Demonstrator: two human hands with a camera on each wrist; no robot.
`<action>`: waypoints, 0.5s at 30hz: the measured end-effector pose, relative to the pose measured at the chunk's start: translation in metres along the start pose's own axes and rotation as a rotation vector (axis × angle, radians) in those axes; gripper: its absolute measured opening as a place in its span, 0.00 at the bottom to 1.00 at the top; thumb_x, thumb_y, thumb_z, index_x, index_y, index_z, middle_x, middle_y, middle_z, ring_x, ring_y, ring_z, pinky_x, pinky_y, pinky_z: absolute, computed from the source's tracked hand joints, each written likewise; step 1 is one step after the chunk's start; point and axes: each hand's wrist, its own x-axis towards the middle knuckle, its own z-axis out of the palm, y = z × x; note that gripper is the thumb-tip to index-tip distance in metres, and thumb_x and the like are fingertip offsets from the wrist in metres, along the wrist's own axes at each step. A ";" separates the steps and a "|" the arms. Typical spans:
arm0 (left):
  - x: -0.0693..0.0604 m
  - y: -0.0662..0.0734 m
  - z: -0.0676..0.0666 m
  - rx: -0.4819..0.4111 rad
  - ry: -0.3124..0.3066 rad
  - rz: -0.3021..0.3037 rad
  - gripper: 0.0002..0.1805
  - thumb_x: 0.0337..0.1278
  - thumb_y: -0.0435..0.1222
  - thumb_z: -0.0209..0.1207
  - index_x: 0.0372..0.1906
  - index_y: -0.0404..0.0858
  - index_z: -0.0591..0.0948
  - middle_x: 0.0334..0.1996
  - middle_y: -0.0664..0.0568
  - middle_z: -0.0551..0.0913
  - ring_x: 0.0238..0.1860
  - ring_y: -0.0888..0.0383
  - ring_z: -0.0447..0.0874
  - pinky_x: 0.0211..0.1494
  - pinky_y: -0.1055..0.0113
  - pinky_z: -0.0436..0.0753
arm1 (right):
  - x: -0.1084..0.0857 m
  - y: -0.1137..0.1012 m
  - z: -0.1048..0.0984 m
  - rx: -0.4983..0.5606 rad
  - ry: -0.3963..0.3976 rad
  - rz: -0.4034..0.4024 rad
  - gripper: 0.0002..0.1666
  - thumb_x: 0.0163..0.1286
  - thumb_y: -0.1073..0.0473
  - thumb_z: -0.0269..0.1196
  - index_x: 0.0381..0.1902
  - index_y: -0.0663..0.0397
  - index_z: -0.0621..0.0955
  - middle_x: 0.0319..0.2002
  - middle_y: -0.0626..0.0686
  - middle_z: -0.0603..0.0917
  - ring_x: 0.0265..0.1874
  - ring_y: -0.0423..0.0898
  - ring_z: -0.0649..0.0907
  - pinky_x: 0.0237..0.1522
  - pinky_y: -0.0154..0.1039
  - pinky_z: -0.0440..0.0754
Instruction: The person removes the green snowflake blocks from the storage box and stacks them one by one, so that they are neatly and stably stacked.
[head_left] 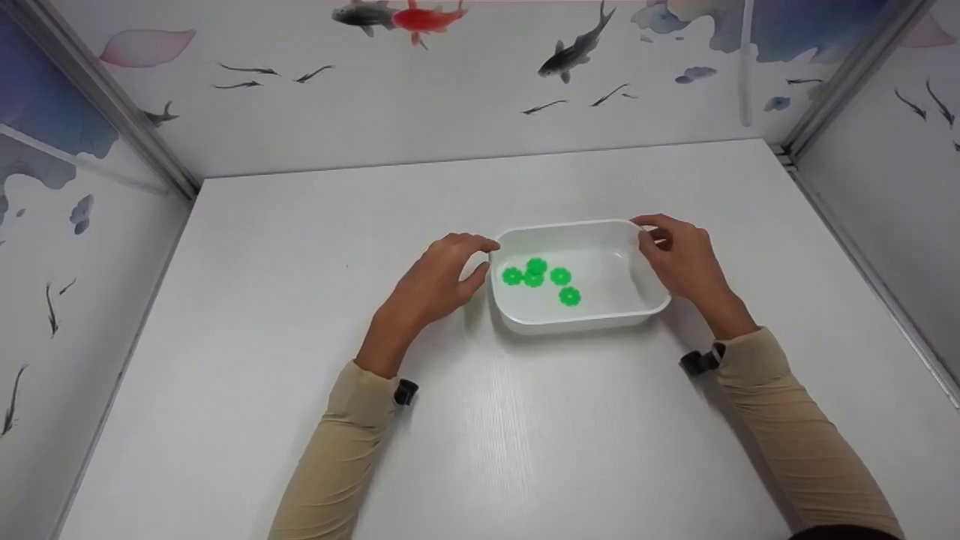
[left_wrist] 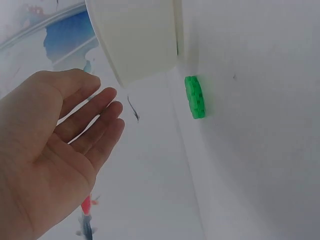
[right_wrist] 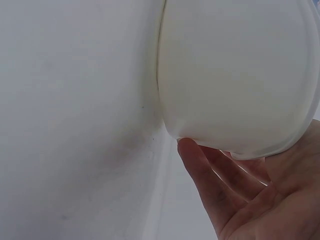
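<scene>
Head view: here's the tub (head_left: 585, 327) on the desk (head_left: 585, 435), long axis running side to side, a hand at each end! Five green discs (head_left: 560, 277) sit inside, bunched towards the left. The left hand (head_left: 431, 281), thumb and forefinger parted, is right up at the rim; touching or not, I can't tell. The right hand (head_left: 686, 259) pinches the far right corner.

Left wrist: a loose disc (left_wrist: 195, 97) out on the desk, just beside the tub! Fingers loosely bent, nothing in them; the left hand looks the nearer one.

Right wrist: fingertips against the tub's end wall.
</scene>
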 end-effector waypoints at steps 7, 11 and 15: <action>0.013 0.011 0.012 -0.013 -0.031 0.020 0.18 0.79 0.36 0.62 0.67 0.40 0.84 0.65 0.49 0.87 0.72 0.51 0.81 0.77 0.56 0.80 | 0.000 0.001 0.000 0.003 -0.001 -0.001 0.22 0.85 0.54 0.57 0.70 0.50 0.83 0.59 0.65 0.89 0.54 0.63 0.91 0.60 0.63 0.88; 0.022 0.017 0.019 -0.011 -0.060 0.004 0.19 0.79 0.37 0.62 0.69 0.42 0.83 0.67 0.50 0.86 0.73 0.51 0.80 0.78 0.56 0.79 | 0.000 0.000 0.000 0.007 -0.001 0.003 0.22 0.85 0.53 0.57 0.70 0.50 0.83 0.58 0.65 0.90 0.54 0.63 0.91 0.60 0.62 0.88; 0.031 0.022 0.026 -0.024 -0.077 0.010 0.20 0.78 0.36 0.63 0.70 0.42 0.82 0.68 0.50 0.85 0.74 0.51 0.79 0.79 0.56 0.78 | 0.001 0.000 0.000 0.001 -0.005 0.005 0.22 0.85 0.53 0.57 0.70 0.50 0.83 0.58 0.65 0.90 0.54 0.63 0.91 0.58 0.62 0.88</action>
